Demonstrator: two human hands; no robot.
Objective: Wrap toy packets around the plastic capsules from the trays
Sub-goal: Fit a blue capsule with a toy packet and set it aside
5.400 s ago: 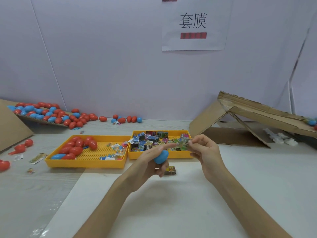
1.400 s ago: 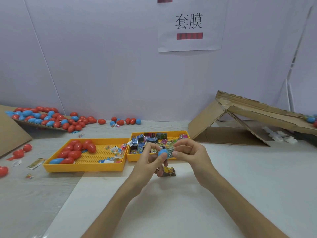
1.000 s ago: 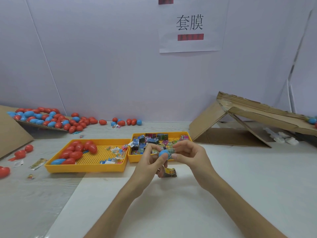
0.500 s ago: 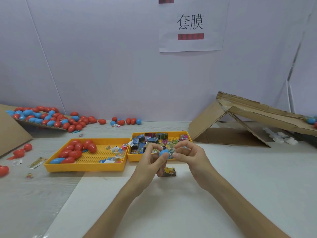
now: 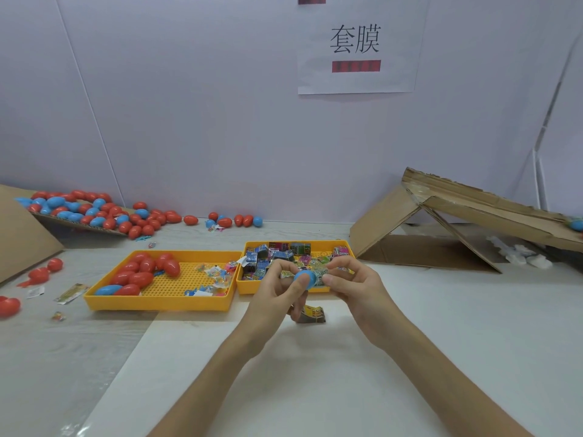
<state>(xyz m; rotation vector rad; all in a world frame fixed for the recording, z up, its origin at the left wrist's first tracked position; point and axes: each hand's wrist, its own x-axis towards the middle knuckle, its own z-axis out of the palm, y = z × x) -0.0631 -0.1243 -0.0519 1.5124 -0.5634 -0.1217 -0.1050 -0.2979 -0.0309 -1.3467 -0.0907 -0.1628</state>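
- Blue capsule (image 5: pixel 304 276): held above the counter (image 5: pixel 315 389), in front of the near rim of the right tray, between both hands.
- Toy packet (image 5: pixel 319 275): printed film lying round the capsule's right part; how far round it reaches cannot be told.
- Left hand (image 5: pixel 274 298): fingers (image 5: pixel 301 283) curled and clamped on the capsule, thumb on its near face.
- Right hand (image 5: pixel 356 288): thumb and fingertips (image 5: pixel 329 280) pinched on the packet at the capsule's right end; the remaining fingers are curled above.
- Left tray (image 5: pixel 157 304): yellow, perforated floor; red capsules (image 5: pixel 142 272) and one blue one heaped at its left end, small bagged toys (image 5: pixel 214 275) at its right end.
- Right tray (image 5: pixel 249 287): yellow, touching the left tray's side; filled with folded packets (image 5: pixel 277 252).
- Loose packet (image 5: pixel 312 313): on the counter just below the hands.
- Left cardboard ramp (image 5: pixel 19 234): a pile of red and blue capsules (image 5: pixel 79 209) at the wall beside it, with strays on the counter.
- Right cardboard ramp (image 5: pixel 473 209): propped as a tent, well apart from the trays.
- Paper sign (image 5: pixel 356 45): on the wall, with two printed characters.
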